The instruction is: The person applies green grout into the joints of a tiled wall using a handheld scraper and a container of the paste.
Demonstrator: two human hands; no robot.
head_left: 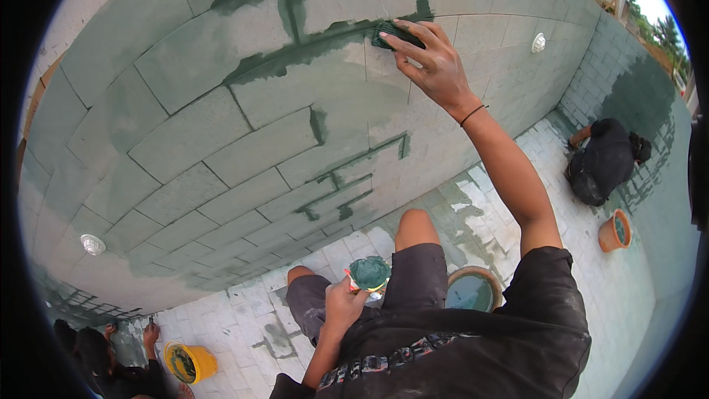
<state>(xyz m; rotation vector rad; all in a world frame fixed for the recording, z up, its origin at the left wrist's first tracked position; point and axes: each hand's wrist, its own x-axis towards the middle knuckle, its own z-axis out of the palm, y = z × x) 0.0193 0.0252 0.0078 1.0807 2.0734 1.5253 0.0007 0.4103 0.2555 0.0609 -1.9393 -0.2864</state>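
Note:
My right hand (433, 59) is raised against the tiled wall (221, 125) and presses a dark green sponge (389, 32) onto a tile joint, where wet green grout is smeared along the seams. My left hand (343, 303) is held low by my knee and grips a small cup (368, 275) filled with green grout. I am crouching on the tiled floor (347, 251) in dark shorts and a dark shirt.
A round tub of greenish water (473, 290) sits by my right knee. A person in dark clothes (605, 159) crouches at the right wall beside an orange bucket (614, 230). Another person (111, 366) works at lower left near a yellow bucket (188, 362). Round wall fittings (538, 43) (93, 244) stick out.

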